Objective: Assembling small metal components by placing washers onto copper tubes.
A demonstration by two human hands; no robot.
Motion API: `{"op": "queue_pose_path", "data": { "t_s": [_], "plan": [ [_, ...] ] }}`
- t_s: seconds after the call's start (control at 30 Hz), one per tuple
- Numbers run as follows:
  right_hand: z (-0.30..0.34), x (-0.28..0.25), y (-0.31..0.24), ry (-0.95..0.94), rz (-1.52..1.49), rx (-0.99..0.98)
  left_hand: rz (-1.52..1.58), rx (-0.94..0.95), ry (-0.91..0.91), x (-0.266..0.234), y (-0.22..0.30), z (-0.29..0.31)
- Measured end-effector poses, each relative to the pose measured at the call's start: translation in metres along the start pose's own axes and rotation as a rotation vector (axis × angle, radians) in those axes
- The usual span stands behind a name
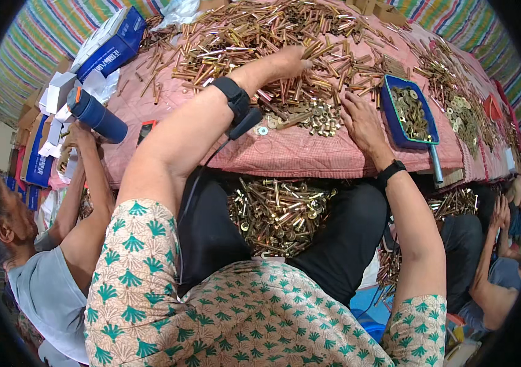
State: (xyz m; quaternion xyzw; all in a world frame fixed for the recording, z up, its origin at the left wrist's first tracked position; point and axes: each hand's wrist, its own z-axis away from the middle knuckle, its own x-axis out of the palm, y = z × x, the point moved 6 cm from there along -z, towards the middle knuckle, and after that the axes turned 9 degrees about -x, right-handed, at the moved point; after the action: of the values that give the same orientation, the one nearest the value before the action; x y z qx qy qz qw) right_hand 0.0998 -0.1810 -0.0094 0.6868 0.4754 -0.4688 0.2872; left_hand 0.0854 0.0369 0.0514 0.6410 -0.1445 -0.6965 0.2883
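My left hand [289, 62] reaches across the table into a big heap of brassy metal sleeves [254, 46]. Its fingers are drawn together at the sleeves; what they hold, if anything, is hidden. Lying on the pink cloth, my right hand [363, 119] has its fingers stretched out beside a small pile of shiny nuts [324, 119]. A washer [263, 130] sits to the left of the nuts, near the table edge. Just right of my right hand stands a blue tray [386, 113] holding many washers [412, 110].
Assembled bolts [278, 214] fill a space between my knees, below the table edge. A blue bottle [98, 116] and a blue box [110, 46] stand at left. A person [46, 269] works on my left; another person's hands [500, 214] are at far right. Loose washers [462, 119] lie right.
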Motion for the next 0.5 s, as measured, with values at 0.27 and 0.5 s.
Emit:
{"op": "queue_pose_path", "data": {
  "t_s": [0.27,0.5],
  "plan": [
    [-0.011,0.001,-0.007,0.052,-0.05,-0.04,-0.247,0.001,0.475,-0.069,-0.043,-0.063],
    [-0.001,-0.003,0.0,0.049,-0.026,-0.02,-0.249,-0.043,0.368,-0.007,-0.046,-0.093]
  ]
}}
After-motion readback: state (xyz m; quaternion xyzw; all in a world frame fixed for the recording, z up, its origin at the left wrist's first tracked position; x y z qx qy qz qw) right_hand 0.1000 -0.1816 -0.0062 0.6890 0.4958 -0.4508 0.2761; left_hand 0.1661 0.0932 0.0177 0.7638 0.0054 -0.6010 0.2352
